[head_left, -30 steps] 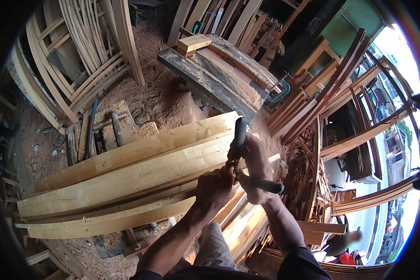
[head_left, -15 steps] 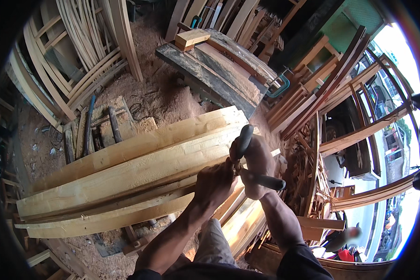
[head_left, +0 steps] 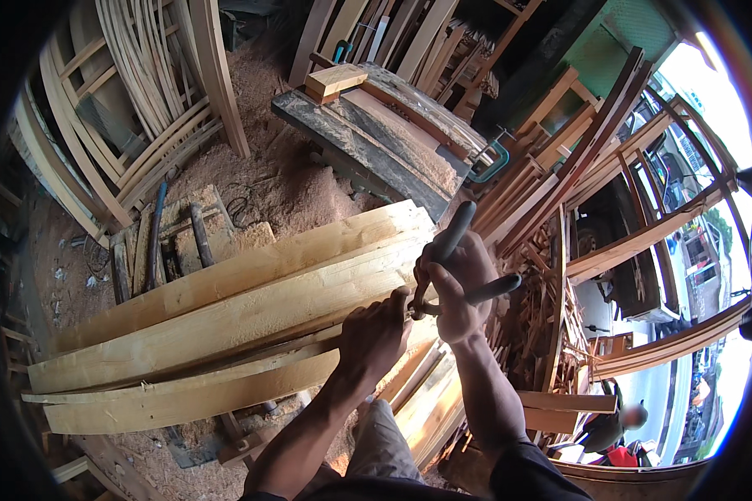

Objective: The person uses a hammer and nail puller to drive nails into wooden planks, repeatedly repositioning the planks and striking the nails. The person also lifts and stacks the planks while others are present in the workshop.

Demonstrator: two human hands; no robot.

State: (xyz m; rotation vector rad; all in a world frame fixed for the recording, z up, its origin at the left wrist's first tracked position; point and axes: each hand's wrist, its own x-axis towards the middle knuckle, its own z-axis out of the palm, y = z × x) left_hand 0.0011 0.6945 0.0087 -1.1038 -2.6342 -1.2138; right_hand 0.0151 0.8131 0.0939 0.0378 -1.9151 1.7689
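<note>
My right hand point(head_left: 466, 301) is wrapped round a pair of pliers point(head_left: 454, 230) with two dark grey handles. The handles stand apart, one pointing up and away, the other to the right. Their metal head lies on the left side of that hand. My left hand point(head_left: 374, 336) is closed, fingers curled, right beside the head; what it pinches, if anything, is too small to make out. Below both hands lie several long pale planks point(head_left: 226, 309), stacked side by side, their right ends close to my hands.
Beyond the planks stands a sawdust-covered machine table point(head_left: 351, 138) with a wood block point(head_left: 336, 79) on it and a teal clamp point(head_left: 495, 159) at its right corner. Curved wooden frames point(head_left: 146, 92) lean at the left. Wood offcuts point(head_left: 526, 313) are heaped at the right. A person point(head_left: 610, 430) is outside.
My left hand has drawn slightly left and down, opening a small space between my hands. My right hand has turned, and the pliers' handles now reach farther up and right.
</note>
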